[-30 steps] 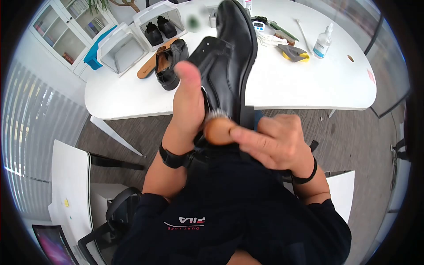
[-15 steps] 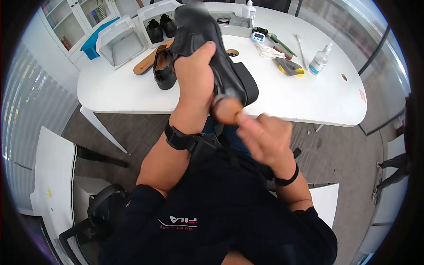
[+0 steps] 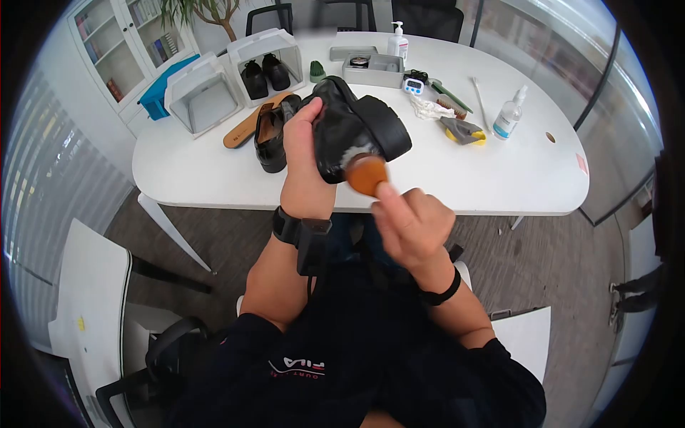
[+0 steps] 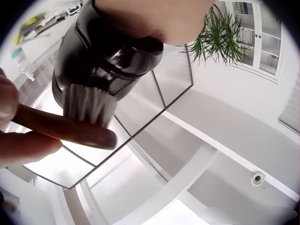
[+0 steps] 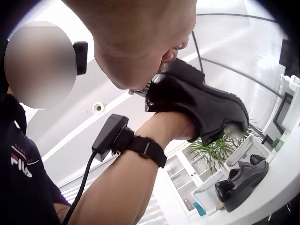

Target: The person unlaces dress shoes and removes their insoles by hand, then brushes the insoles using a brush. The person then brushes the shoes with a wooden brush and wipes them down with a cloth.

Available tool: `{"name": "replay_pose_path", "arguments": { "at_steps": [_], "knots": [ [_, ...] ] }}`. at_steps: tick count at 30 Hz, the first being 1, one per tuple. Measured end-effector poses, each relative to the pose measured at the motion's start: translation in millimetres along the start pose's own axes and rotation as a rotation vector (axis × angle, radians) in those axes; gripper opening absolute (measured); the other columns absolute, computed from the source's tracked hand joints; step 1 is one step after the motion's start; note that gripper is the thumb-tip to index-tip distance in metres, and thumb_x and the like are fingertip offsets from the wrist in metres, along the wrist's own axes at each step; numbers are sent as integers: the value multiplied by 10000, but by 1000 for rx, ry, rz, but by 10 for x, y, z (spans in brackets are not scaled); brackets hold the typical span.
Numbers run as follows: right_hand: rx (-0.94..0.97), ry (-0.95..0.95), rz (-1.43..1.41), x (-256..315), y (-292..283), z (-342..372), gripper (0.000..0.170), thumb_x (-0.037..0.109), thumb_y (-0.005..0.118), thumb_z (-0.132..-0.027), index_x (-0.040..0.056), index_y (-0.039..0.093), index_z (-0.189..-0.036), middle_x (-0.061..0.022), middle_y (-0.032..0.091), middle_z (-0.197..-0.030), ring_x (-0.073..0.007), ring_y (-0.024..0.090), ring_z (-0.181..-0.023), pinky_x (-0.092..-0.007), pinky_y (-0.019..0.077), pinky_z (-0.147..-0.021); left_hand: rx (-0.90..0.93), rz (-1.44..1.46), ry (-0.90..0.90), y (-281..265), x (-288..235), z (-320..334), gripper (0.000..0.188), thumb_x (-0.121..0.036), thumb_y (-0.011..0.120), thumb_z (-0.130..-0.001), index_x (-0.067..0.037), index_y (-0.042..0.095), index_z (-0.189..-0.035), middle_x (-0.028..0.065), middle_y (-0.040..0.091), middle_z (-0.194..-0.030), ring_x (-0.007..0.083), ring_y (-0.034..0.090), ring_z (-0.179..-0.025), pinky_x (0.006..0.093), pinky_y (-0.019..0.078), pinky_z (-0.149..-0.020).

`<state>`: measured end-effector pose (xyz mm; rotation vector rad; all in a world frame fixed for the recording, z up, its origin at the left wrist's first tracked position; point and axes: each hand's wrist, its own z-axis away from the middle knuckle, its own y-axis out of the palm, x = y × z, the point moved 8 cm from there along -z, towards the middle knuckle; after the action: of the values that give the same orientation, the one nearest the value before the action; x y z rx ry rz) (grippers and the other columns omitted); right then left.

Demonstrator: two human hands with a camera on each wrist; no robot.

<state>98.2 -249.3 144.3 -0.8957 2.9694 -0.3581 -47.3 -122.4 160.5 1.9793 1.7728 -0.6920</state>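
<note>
My left hand (image 3: 303,157) holds a glossy black leather shoe (image 3: 339,143) above the table's near edge, thumb along its outside and the other fingers hidden by the shoe. Its thick heel points up and right. In my right hand (image 3: 417,225) is a small wooden-handled shoe brush (image 3: 367,177), gripped between thumb and fingers. The grey bristles (image 4: 89,105) press against the back of the shoe, fanned over the shiny leather in the left wrist view. Seen from the right wrist, the shoe (image 5: 187,96) lies over the left wrist.
A matching shoe (image 3: 270,143) and a tan insole (image 3: 241,134) lie on the white table (image 3: 485,182). Behind them stand two white bins (image 3: 203,100), one with black shoes. Rightward are a metal tin (image 3: 372,71), timer (image 3: 413,86), grey-yellow cloth (image 3: 464,131) and spray bottle (image 3: 509,114).
The left hand has tipped and turned the shoe, so its heel end now faces me. My right hand has moved the brush from the shoe's side to the back of the heel.
</note>
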Motion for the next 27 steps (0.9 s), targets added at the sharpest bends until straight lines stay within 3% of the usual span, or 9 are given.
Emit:
{"name": "replay_pose_path", "arguments": {
  "at_steps": [2,3,8,10,11,12,15,20,27],
  "knots": [
    [136,-149,47,228,77,-70,518,123,828,-784,201,744,-1290,8,389,-665,-141,438,-504,-296,342,-459,11,-246,82,7,-34,-1,528,-46,664,-970,11,462,-1455,157,576,-1388,219,614,-1252,346,521,-1064],
    [154,-165,7,243,126,-27,482,116,822,-769,199,764,-1240,14,388,-660,-140,434,-501,-300,348,-459,91,60,-91,33,112,8,765,72,696,-914,11,294,-1562,159,454,-1489,219,510,-1359,350,455,-1131],
    [-10,-28,-80,-59,105,223,503,83,817,-812,99,706,-1302,-30,493,-659,-197,464,-498,-308,366,-464,-64,55,-164,-126,151,-45,549,-75,648,-1021,1,412,-1511,159,550,-1432,225,587,-1287,351,494,-1098],
    [-163,266,-415,-239,222,280,430,77,769,-907,18,676,-1323,-68,527,-669,-181,473,-506,-297,377,-477,-143,785,-357,-88,423,-163,381,-226,550,-1093,-15,563,-1410,143,664,-1321,246,667,-1171,352,528,-1062],
    [-150,359,-504,-245,269,288,434,114,664,-1019,-14,591,-1428,-63,552,-681,-125,468,-528,-259,375,-492,57,1493,-365,139,341,-263,418,-357,485,-1117,-34,653,-1322,135,723,-1256,282,705,-1104,384,540,-1053],
    [-156,361,-503,-170,235,285,434,114,664,-1019,-14,591,-1428,-63,552,-681,-125,468,-528,-259,375,-492,64,1491,-369,134,367,-312,418,-357,485,-1117,-34,653,-1322,135,723,-1256,282,705,-1104,384,540,-1053],
    [-28,996,-1287,-209,537,542,527,201,506,-1119,27,381,-1600,7,530,-702,-67,443,-556,-212,356,-501,150,1622,-447,197,272,-389,552,-439,442,-1124,-9,595,-1435,154,631,-1453,314,650,-1262,429,472,-1147],
    [-39,968,-1502,-97,317,448,513,193,539,-1110,26,424,-1582,0,546,-720,-65,452,-567,-217,377,-513,252,1654,-319,76,289,-297,520,-431,499,-1107,-44,561,-1449,162,606,-1467,367,602,-1302,546,433,-1168],
    [55,349,-715,58,39,139,507,87,711,-981,-7,574,-1460,-49,595,-760,-154,520,-552,-283,442,-548,265,1569,-533,92,354,495,511,-447,509,-1099,-52,586,-1414,150,624,-1427,343,626,-1242,495,471,-1119]
  ]
}}
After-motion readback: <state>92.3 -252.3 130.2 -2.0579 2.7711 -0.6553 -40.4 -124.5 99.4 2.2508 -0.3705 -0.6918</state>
